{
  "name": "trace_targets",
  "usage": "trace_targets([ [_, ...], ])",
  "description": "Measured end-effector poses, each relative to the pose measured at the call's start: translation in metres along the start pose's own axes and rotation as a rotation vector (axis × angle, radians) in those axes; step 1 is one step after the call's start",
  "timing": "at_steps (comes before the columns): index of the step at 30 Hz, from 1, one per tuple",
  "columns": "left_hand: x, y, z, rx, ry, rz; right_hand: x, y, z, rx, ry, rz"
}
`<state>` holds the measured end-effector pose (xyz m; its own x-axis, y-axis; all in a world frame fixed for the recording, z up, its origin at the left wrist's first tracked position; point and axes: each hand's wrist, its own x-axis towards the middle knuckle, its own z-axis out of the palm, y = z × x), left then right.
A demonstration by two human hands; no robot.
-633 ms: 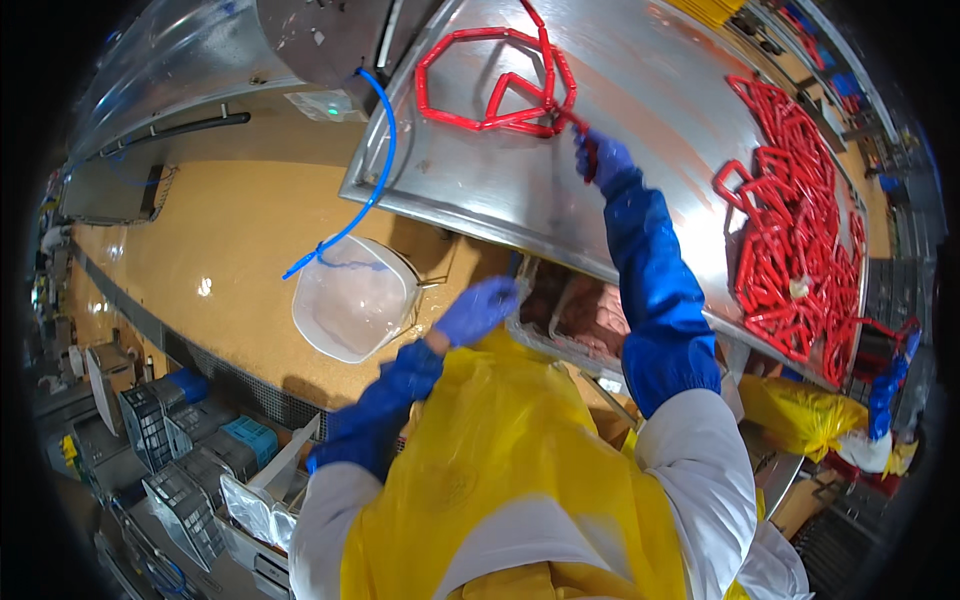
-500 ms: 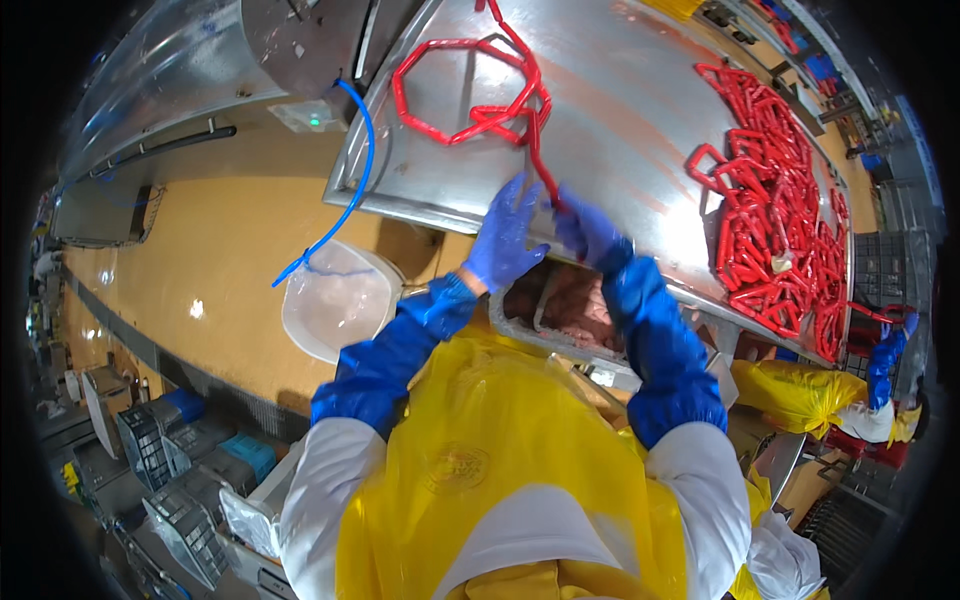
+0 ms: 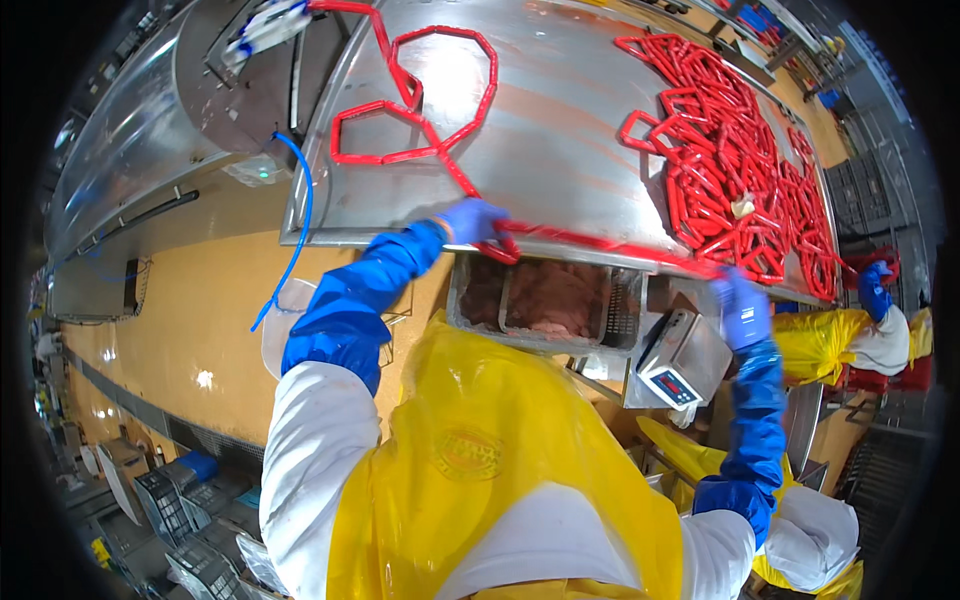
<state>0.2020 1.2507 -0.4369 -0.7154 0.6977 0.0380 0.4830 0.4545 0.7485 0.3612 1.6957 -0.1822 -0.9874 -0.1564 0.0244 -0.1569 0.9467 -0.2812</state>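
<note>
A chain of red sausage links stretches along the steel table's front edge between my two gloved hands. My left hand is closed round the links at the near left edge, with a short bent piece hanging just below it. Out to the right, my right hand is smeared by motion, and the chain's end runs up to its fingers. Beyond my left hand the chain lies in loops on the table and leads to a machine's white-and-blue nozzle end at the upper left.
A big heap of red sausage links covers the table's right side. Below its front edge sit a grey crate of pinkish meat and a scale. A blue hose hangs left, near a white bucket. Co-workers stand at right.
My hands have moved apart, the right one far out to the right, drawing the chain sideways along the table edge. The loops on the table have shifted left and changed shape.
</note>
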Motion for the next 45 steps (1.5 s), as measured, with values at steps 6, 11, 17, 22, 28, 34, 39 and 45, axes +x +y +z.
trace_targets([
  [6, -0.018, -0.088, -0.077, 0.306, 0.221, -0.256, 0.005, 0.191, -0.105, 0.083, 0.596, 0.211],
  [11, 0.046, -0.022, -0.043, 0.301, 0.138, -0.102, 0.085, 0.154, -0.092, 0.296, 0.596, 0.183],
  [17, 0.063, -0.061, 0.022, 0.644, 0.234, -0.213, 0.082, 0.061, -0.140, 0.918, 0.575, 0.425],
  [22, 0.073, -0.024, 0.003, 0.953, 0.045, -0.361, 0.088, 0.033, -0.158, 1.069, 0.522, 0.522],
  [28, 0.092, -0.067, -0.044, 0.588, 0.291, -0.142, 0.206, 0.082, -0.095, 1.242, 0.218, 0.367],
  [34, 0.047, -0.012, -0.126, -0.668, 0.611, -0.254, 0.335, -0.002, -0.081, 1.485, -0.131, -0.048],
  [39, 0.077, 0.057, -0.043, -0.603, 0.377, -0.275, 0.220, -0.079, 0.070, 0.933, 0.018, 0.405],
  [45, 0.066, 0.086, 0.057, -0.110, 0.085, -0.122, 0.202, -0.062, 0.272, 1.155, -0.340, 0.727],
])
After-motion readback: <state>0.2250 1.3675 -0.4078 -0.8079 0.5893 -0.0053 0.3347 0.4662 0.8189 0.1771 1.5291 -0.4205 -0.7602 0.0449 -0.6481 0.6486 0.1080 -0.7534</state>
